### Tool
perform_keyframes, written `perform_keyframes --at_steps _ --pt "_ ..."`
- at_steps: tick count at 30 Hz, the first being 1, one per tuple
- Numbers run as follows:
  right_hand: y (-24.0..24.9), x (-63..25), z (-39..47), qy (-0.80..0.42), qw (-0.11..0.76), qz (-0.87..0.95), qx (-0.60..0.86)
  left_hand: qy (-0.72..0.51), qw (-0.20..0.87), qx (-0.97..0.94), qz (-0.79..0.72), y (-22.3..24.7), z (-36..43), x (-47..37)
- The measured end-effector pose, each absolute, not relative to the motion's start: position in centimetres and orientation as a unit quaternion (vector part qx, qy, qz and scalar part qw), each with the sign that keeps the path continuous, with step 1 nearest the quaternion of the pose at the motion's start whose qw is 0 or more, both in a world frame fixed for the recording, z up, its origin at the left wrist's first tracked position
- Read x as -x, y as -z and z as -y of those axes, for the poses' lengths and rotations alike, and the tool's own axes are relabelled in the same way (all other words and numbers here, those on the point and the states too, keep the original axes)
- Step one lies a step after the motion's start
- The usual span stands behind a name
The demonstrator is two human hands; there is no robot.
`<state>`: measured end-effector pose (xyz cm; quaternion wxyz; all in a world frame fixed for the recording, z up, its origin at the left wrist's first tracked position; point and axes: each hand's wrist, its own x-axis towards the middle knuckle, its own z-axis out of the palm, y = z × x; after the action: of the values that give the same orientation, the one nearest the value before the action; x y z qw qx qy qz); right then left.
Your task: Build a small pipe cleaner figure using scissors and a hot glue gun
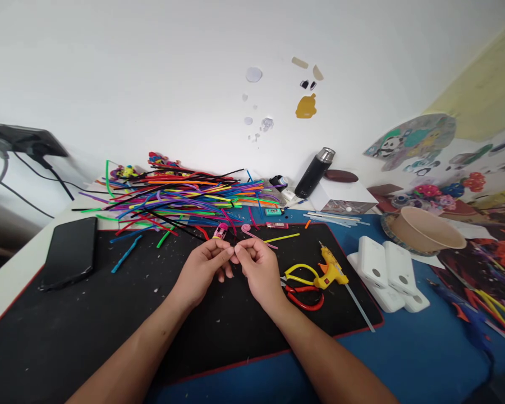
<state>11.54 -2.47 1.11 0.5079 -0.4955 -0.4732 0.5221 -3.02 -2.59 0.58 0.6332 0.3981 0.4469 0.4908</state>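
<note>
From my remote seat I watch both hands meet over the black mat [122, 314] on the blue desk [235, 387]. The left hand [206, 266] and right hand [258, 266] each have thumb and forefinger pinched narrow, tips touching or nearly so. I cannot tell what they grip; a thin dark strand [235, 237] shows just behind the fingertips, its lower end hidden.

Next to the left hand, partly behind it, stands a small bottle [220, 230] with a pink cap and a picture label too tiny for me to read. Past the right hand lie a pink coil [248, 230] and a pink tube [276, 225] with blurred print. The teal packet [273, 211] carries dark lettering I can't make out. Pale writing on the black flask [313, 175], which is tilted near the wall, is also illegible.

For containers, I see a beige bowl [429, 231] tilted on a patterned dish [389, 233], and a white box [343, 196] with a brown case [341, 176] on top. Pipe cleaners [185, 196] of many colours heap behind the mat. To the right of the right hand rest a hand tool [298, 289] with yellow and red handles and a yellow glue gun [331, 268].
</note>
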Motion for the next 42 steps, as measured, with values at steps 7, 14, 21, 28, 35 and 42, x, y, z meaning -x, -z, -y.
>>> perform_keyframes --at_steps 7,14,21,28,35,42 --pt "-0.88 -11.43 2.47 -0.528 0.513 0.465 0.491 -0.489 0.632 -0.401 -0.448 -0.5 2.56 2.95" --pt "-1.07 -11.49 2.55 -0.528 0.512 0.466 0.492 -0.489 0.63 -0.402 -0.449 -0.65 2.6 2.9" --pt "-0.86 -11.45 2.58 -0.525 0.516 0.464 0.492 -0.488 0.627 -0.411 -0.447 -0.27 2.54 2.99" --pt "-0.72 -11.52 2.59 -0.524 0.515 0.468 0.492 -0.494 0.609 -0.427 -0.45 -0.42 2.62 2.98" --pt "-0.31 -11.59 2.57 -0.526 0.516 0.475 0.482 -0.491 0.596 -0.444 -0.454 -0.22 2.57 3.05" --pt "-0.15 -11.59 2.58 -0.525 0.515 0.478 0.48 -0.494 0.588 -0.441 -0.464 -0.42 2.59 3.07"
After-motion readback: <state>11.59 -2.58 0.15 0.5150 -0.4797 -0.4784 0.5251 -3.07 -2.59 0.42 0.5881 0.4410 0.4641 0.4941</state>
